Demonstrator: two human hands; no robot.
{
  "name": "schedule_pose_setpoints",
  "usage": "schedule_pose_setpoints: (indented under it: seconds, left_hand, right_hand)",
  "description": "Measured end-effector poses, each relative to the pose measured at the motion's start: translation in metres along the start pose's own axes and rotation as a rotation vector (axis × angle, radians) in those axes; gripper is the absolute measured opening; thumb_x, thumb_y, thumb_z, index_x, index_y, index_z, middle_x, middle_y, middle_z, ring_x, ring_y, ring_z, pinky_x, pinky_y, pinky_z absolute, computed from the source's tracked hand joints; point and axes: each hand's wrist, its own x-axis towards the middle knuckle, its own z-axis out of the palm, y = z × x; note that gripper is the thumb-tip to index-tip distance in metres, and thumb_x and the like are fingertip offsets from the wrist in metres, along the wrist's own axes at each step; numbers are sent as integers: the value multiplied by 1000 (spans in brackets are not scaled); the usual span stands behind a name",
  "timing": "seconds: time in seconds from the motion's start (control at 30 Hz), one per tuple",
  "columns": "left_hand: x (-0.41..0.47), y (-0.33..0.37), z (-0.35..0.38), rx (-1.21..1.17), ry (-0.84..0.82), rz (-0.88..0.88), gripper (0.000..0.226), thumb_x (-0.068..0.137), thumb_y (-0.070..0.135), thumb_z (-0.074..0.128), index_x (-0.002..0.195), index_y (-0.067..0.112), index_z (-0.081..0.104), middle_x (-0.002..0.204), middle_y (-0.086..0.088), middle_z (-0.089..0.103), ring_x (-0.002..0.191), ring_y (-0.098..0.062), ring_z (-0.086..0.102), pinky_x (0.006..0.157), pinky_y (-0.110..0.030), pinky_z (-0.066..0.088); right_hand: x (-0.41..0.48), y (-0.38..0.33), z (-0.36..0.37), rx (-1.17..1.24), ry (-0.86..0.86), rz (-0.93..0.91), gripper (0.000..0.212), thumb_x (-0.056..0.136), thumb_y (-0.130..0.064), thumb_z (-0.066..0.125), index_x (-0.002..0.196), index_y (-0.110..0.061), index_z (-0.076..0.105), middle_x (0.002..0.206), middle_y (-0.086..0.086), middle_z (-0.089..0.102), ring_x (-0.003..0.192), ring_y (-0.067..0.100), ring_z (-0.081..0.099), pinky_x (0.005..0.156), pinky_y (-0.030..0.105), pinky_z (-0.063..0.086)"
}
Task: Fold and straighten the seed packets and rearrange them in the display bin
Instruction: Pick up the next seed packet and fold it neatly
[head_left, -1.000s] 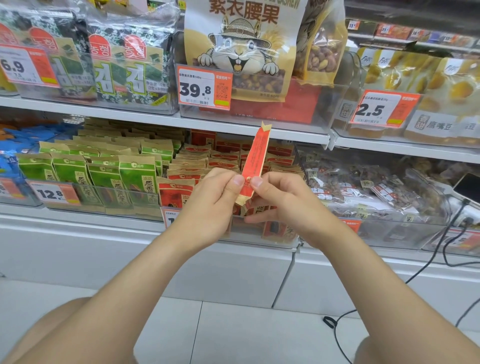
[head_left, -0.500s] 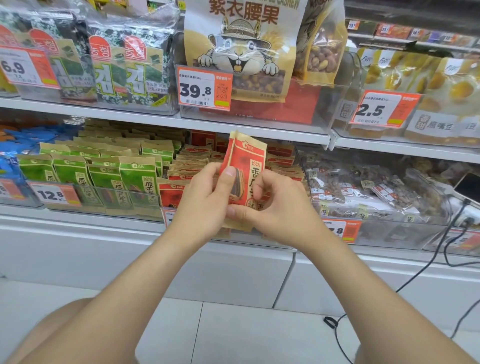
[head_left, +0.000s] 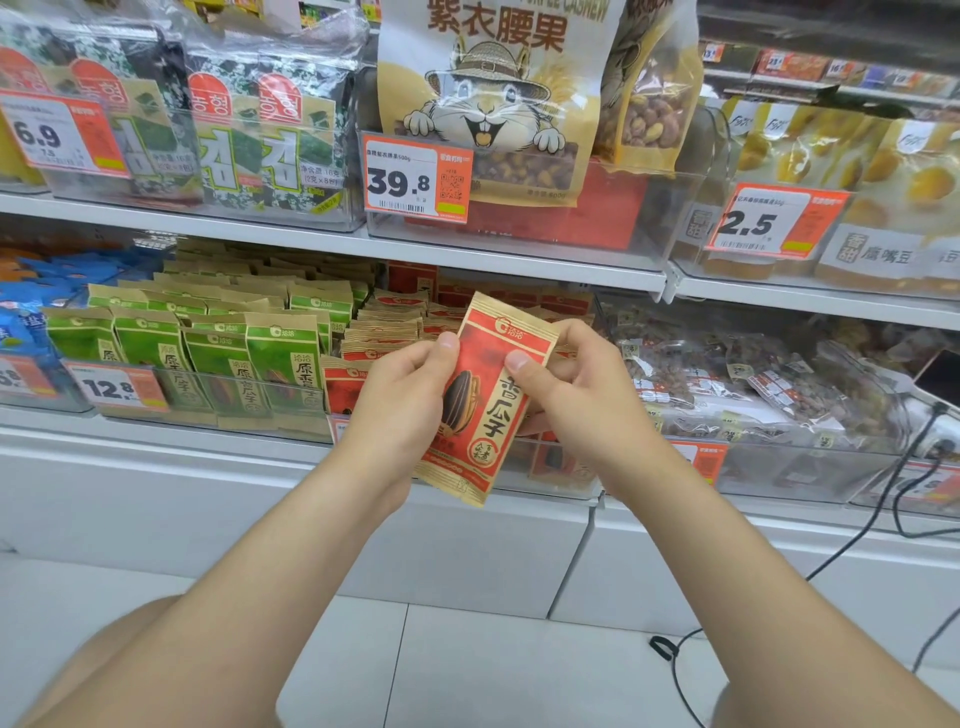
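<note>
A red and tan seed packet (head_left: 485, 400) with a sunflower seed picture faces me, tilted slightly to the right, in front of the lower shelf. My left hand (head_left: 400, 410) grips its left edge, thumb on the front near the top. My right hand (head_left: 576, 395) grips its right edge, thumb on the front. Behind the hands stands the clear display bin (head_left: 566, 475) with several rows of the same red packets (head_left: 395, 332), partly hidden by my hands.
Green seed packets (head_left: 228, 348) fill the bin on the left behind a 12.8 price tag (head_left: 117, 389). Clear bags of mixed snacks (head_left: 753, 384) lie to the right. The upper shelf (head_left: 363, 249) holds seaweed, cashews and yellow packs. Black cables (head_left: 857, 540) hang at right.
The packet has turned from edge-on to facing me with its front flat. Both hands have shifted from pinching its lower end to holding its two sides.
</note>
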Motion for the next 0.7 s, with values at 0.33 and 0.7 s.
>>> schedule_pose_setpoints:
  seconds: [0.33, 0.7]
  left_hand:
    - [2, -4, 3, -107, 34, -109, 42, 115, 40, 45, 112, 13, 76, 100, -8, 83, 97, -29, 80, 96, -51, 62]
    - [2, -6, 2, 209, -57, -28, 63, 115, 52, 35, 102, 8, 78, 79, -7, 80, 63, -18, 73, 62, -37, 64]
  right_hand:
    - [-2, -2, -4, 16, -35, 25, 26, 104, -26, 72, 123, -16, 58, 89, 7, 83, 82, 26, 82, 80, 56, 67]
    - [4, 5, -7, 65, 118, 63, 25, 108, -32, 65, 113, -7, 66, 85, 10, 82, 73, 26, 80, 62, 41, 63]
